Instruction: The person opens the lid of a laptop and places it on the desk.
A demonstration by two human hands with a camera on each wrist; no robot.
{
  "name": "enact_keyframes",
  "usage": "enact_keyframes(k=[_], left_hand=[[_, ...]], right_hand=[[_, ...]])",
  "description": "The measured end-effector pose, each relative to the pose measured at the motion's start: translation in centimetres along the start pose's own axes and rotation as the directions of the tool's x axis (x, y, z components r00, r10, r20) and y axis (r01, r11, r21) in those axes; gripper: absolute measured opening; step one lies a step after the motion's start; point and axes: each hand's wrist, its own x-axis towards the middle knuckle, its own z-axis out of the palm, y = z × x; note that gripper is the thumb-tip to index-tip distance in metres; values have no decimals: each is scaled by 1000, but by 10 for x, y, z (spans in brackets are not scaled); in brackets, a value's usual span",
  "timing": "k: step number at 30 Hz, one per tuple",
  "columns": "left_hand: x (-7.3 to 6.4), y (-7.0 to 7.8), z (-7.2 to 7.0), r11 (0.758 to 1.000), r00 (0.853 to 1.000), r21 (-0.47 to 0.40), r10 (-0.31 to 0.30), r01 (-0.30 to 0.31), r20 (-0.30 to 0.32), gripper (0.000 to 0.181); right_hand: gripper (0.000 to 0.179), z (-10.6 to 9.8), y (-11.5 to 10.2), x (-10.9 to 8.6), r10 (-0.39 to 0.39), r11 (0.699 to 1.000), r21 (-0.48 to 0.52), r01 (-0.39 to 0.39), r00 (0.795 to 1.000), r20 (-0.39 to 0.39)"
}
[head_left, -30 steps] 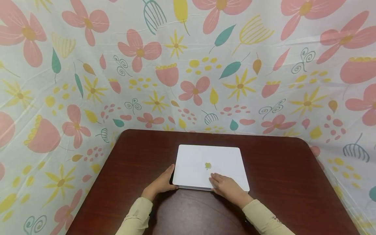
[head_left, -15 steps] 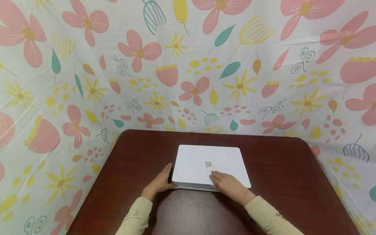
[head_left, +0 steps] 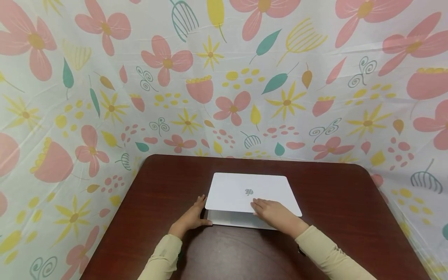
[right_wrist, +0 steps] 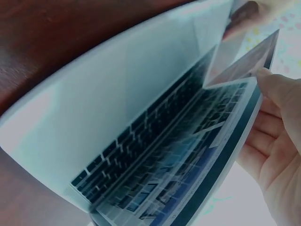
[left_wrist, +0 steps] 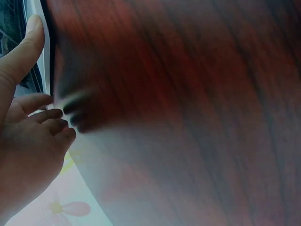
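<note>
A silver laptop (head_left: 238,191) with an apple logo lies on the table, its lid raised a little above the base (head_left: 238,218). My right hand (head_left: 278,216) pinches the lid's front edge; in the right wrist view the thumb is on the screen side and the other fingers are behind the lid. Keys (right_wrist: 136,141) show below the screen, which carries a reflection. My left hand (head_left: 190,217) rests against the base's front left corner, thumb at the front edge and fingers along the left side. In the left wrist view, the thumb (left_wrist: 28,47) lies along the laptop's edge.
The dark red-brown wooden table (head_left: 168,179) has rounded back corners. Behind and at both sides hangs a white cloth (head_left: 224,85) printed with pink, yellow and green flowers and leaves.
The lid has risen from almost closed on the base, its front edge lifting with my right hand. The gap to the base has widened. My left hand has barely moved.
</note>
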Motion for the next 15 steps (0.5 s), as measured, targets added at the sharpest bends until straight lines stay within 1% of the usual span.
enact_keyframes(k=[5,10,15], left_hand=[[-2,4,-1,999,999,23,38,-39,18,87],[-1,7,-1,998,999,53,21,-22,24,86],[-1,6,-1,997,999,78,-2,-2,51,82]], right_hand=[[35,-10,5,5,22,999,37,-23,999,36],[33,-18,10,11,37,996,84,-42,997,63],[31,-20,15,15,39,993,109,-43,999,35]])
